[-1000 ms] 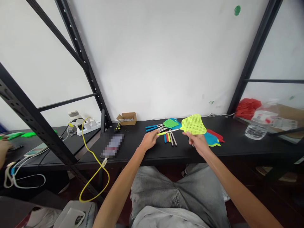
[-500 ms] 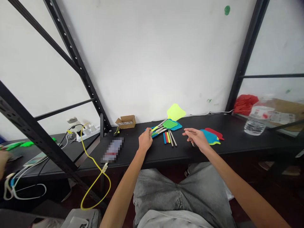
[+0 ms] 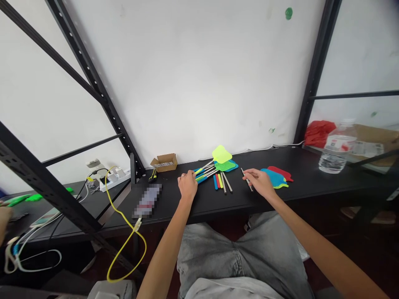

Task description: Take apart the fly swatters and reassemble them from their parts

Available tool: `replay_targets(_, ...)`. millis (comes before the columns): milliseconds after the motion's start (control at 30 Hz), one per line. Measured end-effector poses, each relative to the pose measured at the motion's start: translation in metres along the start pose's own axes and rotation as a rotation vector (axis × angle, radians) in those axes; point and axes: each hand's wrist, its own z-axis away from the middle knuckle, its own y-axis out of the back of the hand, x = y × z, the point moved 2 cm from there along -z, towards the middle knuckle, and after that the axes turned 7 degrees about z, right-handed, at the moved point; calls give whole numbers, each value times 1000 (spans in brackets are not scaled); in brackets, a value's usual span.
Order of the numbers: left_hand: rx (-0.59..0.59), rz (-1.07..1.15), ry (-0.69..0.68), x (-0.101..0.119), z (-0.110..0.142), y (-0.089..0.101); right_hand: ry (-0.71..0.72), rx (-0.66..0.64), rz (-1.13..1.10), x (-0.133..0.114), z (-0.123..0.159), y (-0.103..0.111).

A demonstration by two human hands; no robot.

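Note:
My left hand (image 3: 187,185) is closed at the handle ends of several fly swatters with metal shafts; it grips the yellow fly swatter (image 3: 222,154), whose handle end is hidden by the fingers. The yellow head lies over a green swatter head (image 3: 223,165) and a blue swatter head (image 3: 235,165). In my right hand (image 3: 260,181) a thin metal rod (image 3: 249,185) is pinched, tilted above the tabletop. Between my hands lie blue, red and yellow handles (image 3: 215,182) and two bare metal rods (image 3: 227,182). Loose blue (image 3: 274,178) and red (image 3: 282,172) swatter heads lie beside my right hand.
On the black table (image 3: 193,207) are an open cardboard box (image 3: 164,162), a yellow-black cutter (image 3: 153,176) and a blurred phone (image 3: 148,201) on a yellow cable (image 3: 116,207). A water bottle (image 3: 338,147) stands right, by a red bag (image 3: 319,133). Black metal posts flank the table.
My left hand has lowered the yellow fly swatter onto the other swatters. My right hand has turned, so the metal rod in it now shows more fully.

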Motion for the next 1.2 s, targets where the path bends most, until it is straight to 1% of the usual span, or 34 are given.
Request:
replay_targets(200, -42, -61, 7, -2, 1, -4, -36, -8, 29, 2, 0, -2)
replay_targets(333, -72, -62, -20, -4, 1, -7, -32, -25, 54, 4, -1, -3)
replay_targets(400, -66, -31, -44, -4, 2, -7, -23, -15, 77, 3, -1, -3)
replay_targets(467, -31, 5, -88, -1, 3, -5, -6, 37, 159, 1, -1, -2)
replay_targets(533, -5, 49, -180, 6, 5, -1, 29, 116, 327, -2, 1, 0)
replay_targets(600, -37, 113, -331, 16, 7, 3, 82, 168, 528, -6, 4, 0)
replay_targets(633, -80, 149, -416, 22, 9, 4, 105, 173, 619, -8, 6, 0)
replay_targets(700, -198, 216, -564, 31, 13, 5, 129, 139, 773, -10, 10, -1)
replay_targets(733, -258, 240, -614, 35, 14, 5, 123, 109, 838, -10, 11, -2)
replay_targets(800, -358, 267, -661, 39, 16, 5, 101, 41, 944, -8, 13, -4)
replay_targets(900, -420, 272, -648, 40, 17, 4, 84, -32, 1015, -7, 14, -6)
replay_targets(1067, -446, 259, -567, 39, 17, 5, 43, -131, 972, -8, 10, -10)
replay_targets(1133, -449, 253, -536, 40, 17, 5, 32, -149, 940, -7, 9, -11)
replay_targets(1200, -449, 254, -508, 40, 17, 4, 33, -140, 906, -5, 7, -10)
